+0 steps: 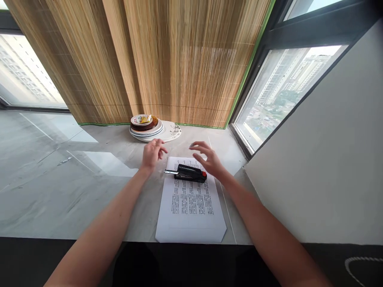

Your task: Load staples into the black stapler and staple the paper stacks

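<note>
A black stapler point(191, 173) with a red part at its right end lies on a stack of printed paper point(194, 223). Its metal staple tray sticks out to the left. My left hand point(152, 154) hovers above the counter, up and left of the stapler, with loosely bent fingers apart and nothing seen in them. Just above the stapler's right end is my right hand point(208, 159), its fingers spread and curved, holding nothing. Neither hand appears to touch the stapler. The paper's near corners look folded or cut.
A stack of plates point(146, 133) stands at the back, with a small yellow item in the top dish. Behind it hangs a bamboo blind point(179, 71). A white wall point(323, 159) and a window point(287, 87) bound the right side. The marble counter point(60, 191) stretches left.
</note>
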{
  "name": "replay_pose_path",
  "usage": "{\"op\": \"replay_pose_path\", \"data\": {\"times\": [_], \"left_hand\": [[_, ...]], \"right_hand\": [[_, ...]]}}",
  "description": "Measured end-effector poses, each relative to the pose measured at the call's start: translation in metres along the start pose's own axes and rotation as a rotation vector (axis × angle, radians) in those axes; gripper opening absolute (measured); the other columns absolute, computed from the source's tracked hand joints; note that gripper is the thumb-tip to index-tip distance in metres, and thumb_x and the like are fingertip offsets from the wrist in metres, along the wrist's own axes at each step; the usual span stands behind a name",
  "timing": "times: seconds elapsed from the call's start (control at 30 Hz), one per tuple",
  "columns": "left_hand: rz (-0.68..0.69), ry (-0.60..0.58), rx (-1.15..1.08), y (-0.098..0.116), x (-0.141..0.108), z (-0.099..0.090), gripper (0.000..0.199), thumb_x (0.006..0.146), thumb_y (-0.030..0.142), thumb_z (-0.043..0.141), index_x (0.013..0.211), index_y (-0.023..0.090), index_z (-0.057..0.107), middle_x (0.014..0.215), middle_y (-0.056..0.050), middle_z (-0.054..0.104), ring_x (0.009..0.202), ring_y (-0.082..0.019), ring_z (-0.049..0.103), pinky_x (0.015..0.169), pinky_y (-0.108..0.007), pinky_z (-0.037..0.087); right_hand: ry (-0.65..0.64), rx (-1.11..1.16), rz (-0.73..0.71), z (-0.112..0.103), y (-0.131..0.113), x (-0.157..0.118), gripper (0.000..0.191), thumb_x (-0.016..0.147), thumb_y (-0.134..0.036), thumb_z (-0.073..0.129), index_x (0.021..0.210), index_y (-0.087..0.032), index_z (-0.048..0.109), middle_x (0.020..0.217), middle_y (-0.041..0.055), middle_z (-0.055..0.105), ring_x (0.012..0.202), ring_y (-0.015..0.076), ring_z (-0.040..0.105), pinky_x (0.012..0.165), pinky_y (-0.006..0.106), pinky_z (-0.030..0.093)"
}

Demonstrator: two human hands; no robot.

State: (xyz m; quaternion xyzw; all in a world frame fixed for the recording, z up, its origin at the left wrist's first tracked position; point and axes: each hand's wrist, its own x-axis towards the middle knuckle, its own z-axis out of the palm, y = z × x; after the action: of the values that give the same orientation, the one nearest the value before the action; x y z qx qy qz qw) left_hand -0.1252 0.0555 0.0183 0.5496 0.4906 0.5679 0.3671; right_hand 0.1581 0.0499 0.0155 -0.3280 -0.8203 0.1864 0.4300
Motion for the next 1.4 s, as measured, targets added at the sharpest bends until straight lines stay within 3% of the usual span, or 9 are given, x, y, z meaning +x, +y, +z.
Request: {"op": "replay_pose_path", "data": {"times": [0.1,0.23,0.4,0.57,0.73,0.83,0.93,1.1,1.4], "left_hand": [[0.057,0.322,0.477,-0.012,0.009,-0.012,0.018,0.099,0.03,0.06,0.087,0.019,0.069,0.08,-0.009,0.071,0.077,-0.023,0.065,0.078,-0.033,0.049],[0.103,0.333,0.883,-0.025,0.011,-0.021,0.029,0.089,0.012,0.06,0.113,0.015,0.076,0.127,-0.023,0.064,0.126,-0.039,0.056,0.109,-0.049,0.042],[0.013,0.252,1.025,-0.031,0.007,-0.022,0.034,0.087,0.01,0.06,0.114,0.019,0.079,0.137,-0.021,0.06,0.125,-0.042,0.054,0.104,-0.055,0.043],[0.012,0.218,1.054,-0.031,0.007,-0.023,0.025,0.09,0.01,0.06,0.105,0.019,0.078,0.128,-0.019,0.065,0.123,-0.04,0.058,0.102,-0.053,0.045],[0.01,0.199,1.119,-0.031,0.01,-0.026,0.014,0.095,0.018,0.059,0.096,0.021,0.073,0.117,-0.017,0.069,0.118,-0.038,0.062,0.098,-0.049,0.048],[0.052,0.219,1.077,-0.033,0.015,-0.027,0.014,0.096,0.02,0.057,0.09,0.021,0.07,0.107,-0.016,0.073,0.11,-0.036,0.066,0.093,-0.045,0.05],[0.137,0.193,0.85,-0.033,0.018,-0.024,0.018,0.1,0.023,0.05,0.096,0.021,0.068,0.097,-0.011,0.075,0.086,-0.027,0.07,0.083,-0.038,0.052],[0.287,0.006,0.547,-0.032,0.019,-0.014,0.029,0.104,0.036,0.048,0.111,0.02,0.072,0.079,-0.002,0.071,0.059,-0.016,0.063,0.066,-0.028,0.05],[0.254,-0.067,0.273,-0.029,0.016,-0.006,0.042,0.097,0.052,0.065,0.121,0.017,0.07,0.091,-0.007,0.077,0.071,-0.018,0.071,0.069,-0.03,0.057]], "right_hand": [[0.099,-0.218,0.218,-0.013,0.042,-0.004,0.031,0.098,-0.032,0.061,0.126,-0.022,0.072,0.134,0.0137,0.066,0.125,0.0308,0.063,0.109,0.055,0.051],[0.043,-0.511,0.366,-0.024,0.071,-0.013,0.039,0.093,-0.022,0.058,0.13,-0.017,0.07,0.142,0.0176,0.062,0.125,0.0366,0.061,0.102,0.058,0.053],[-0.098,-0.639,0.357,-0.018,0.063,-0.014,0.054,0.099,-0.025,0.05,0.152,-0.02,0.056,0.147,0.0189,0.062,0.129,0.0416,0.057,0.097,0.064,0.052],[-0.123,-0.621,0.346,-0.014,0.061,-0.012,0.048,0.103,-0.029,0.048,0.15,-0.024,0.059,0.146,0.016,0.065,0.13,0.0396,0.056,0.101,0.064,0.049],[0.084,-0.469,0.347,-0.016,0.044,-0.004,0.039,0.104,-0.033,0.049,0.134,-0.022,0.07,0.14,0.0163,0.067,0.126,0.0366,0.058,0.102,0.057,0.049],[0.135,-0.12,0.262,-0.014,0.021,0.0,0.036,0.107,-0.046,0.048,0.114,-0.024,0.076,0.117,0.0113,0.073,0.11,0.0287,0.065,0.097,0.047,0.053],[-0.127,0.207,0.128,-0.009,0.001,-0.001,0.041,0.102,-0.06,0.058,0.117,-0.026,0.075,0.115,0.0079,0.073,0.102,0.0234,0.067,0.088,0.039,0.055],[-0.438,0.194,0.034,0.004,-0.014,-0.006,0.058,0.084,-0.048,0.085,0.135,-0.026,0.069,0.108,0.0047,0.075,0.093,0.0208,0.069,0.085,0.035,0.055],[0.05,-0.089,-0.005,0.014,-0.009,-0.008,0.035,0.096,-0.023,0.071,0.131,-0.027,0.071,0.112,0.0047,0.079,0.101,0.0241,0.069,0.095,0.043,0.046]]}}
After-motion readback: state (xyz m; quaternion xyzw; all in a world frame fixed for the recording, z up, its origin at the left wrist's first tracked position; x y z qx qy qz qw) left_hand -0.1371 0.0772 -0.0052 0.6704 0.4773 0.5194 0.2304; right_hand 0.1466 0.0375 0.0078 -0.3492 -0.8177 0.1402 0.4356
